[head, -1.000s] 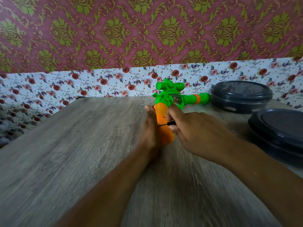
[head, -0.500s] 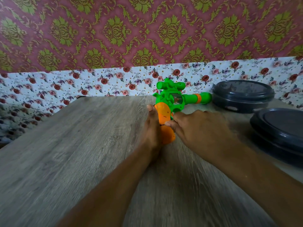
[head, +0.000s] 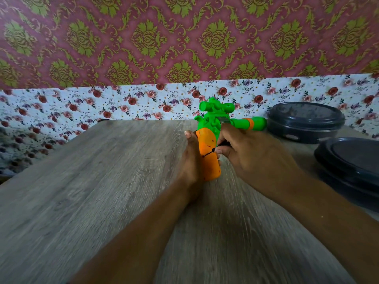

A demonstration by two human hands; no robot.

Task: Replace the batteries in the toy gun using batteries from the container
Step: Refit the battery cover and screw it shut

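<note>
Your left hand (head: 191,158) is wrapped round the orange grip of the toy gun (head: 209,144), bracing it on the surface (head: 102,191), while your right hand (head: 246,152) pinches a thin dark screwdriver (head: 215,151) whose tip meets the grip just ahead of your right fingertips. The likeliest trouble is the tip skating out of the screw head if you turn without pressing straight in; it would gouge the plastic or jab the left fingers curled behind the grip. A freed screw could also roll off unseen, so catch it. The two dark lidded containers (head: 305,121) sit beyond and to the outside of your right hand, both closed; I cannot tell which holds the batteries.
</note>
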